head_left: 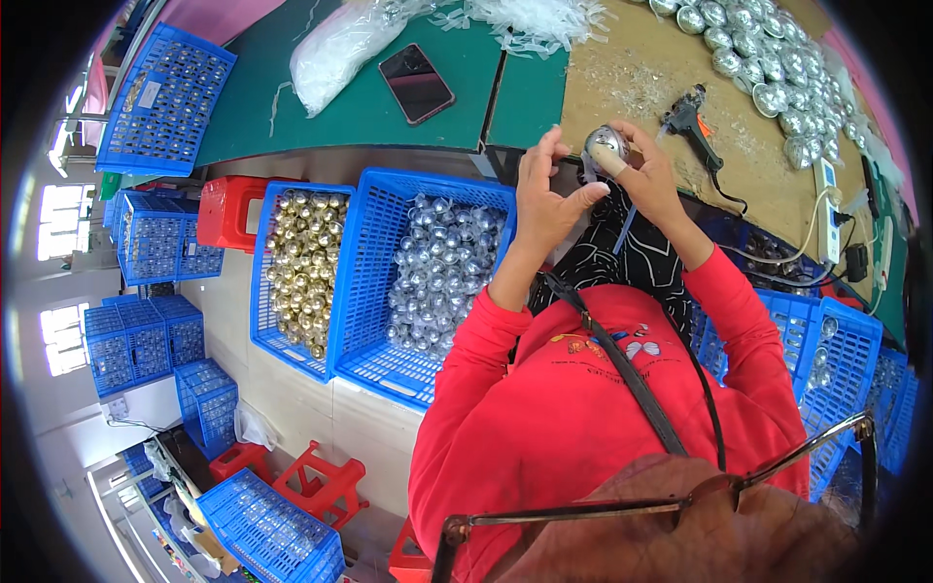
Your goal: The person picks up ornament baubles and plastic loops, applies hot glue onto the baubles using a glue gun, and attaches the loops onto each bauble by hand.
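A shiny silver ball ornament (604,142) is held in the fingers of my right hand (653,185), above the table's front edge. A beige wrap covers the tip of my right thumb. My left hand (556,199) is beside the ball on its left, thumb and fingers apart, with nothing plainly held in them. A short clear strip seems to hang under the ball, but I cannot tell whether my left fingers touch it. To the right of the ball, a black glue gun (692,128) with an orange trigger lies on the brown board (622,83).
Silver balls (758,49) are heaped at the far right, near a white power strip (827,219) with cables. A phone (416,84), a plastic bag (340,49) and clear strips (544,21) lie on the green tabletop. Blue crates (389,374) of silver and gold balls stand left.
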Available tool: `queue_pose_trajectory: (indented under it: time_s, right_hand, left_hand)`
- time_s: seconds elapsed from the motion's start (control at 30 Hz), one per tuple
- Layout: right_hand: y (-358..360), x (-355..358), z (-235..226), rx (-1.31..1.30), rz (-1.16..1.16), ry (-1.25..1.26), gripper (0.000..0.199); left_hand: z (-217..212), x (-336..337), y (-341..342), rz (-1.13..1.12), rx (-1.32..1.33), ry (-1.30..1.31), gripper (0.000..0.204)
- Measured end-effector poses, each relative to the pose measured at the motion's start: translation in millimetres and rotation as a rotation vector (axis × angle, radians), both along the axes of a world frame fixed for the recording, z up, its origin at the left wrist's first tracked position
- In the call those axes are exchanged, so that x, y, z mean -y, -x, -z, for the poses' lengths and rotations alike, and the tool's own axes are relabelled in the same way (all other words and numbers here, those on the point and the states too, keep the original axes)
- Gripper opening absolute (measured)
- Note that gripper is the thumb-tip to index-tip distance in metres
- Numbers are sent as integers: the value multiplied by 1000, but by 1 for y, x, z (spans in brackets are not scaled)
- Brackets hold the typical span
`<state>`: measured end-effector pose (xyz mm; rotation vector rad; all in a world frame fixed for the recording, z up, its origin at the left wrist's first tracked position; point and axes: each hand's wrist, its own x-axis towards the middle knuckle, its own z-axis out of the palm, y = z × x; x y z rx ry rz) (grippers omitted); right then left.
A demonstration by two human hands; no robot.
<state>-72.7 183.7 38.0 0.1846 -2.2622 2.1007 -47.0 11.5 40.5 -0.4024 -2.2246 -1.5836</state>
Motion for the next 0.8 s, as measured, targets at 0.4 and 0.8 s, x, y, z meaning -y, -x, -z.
queue_pose_trajectory:
  time_s: [0.4, 0.8]
  right_hand:
    - [-21, 7, -17, 84, -53, 12, 52]
    - [-27, 5, -8, 311, -125, 99, 44]
  left_hand:
    - [17, 2, -1, 151, 153, -167, 47]
    - [24, 8, -4, 239, 292, -484, 28]
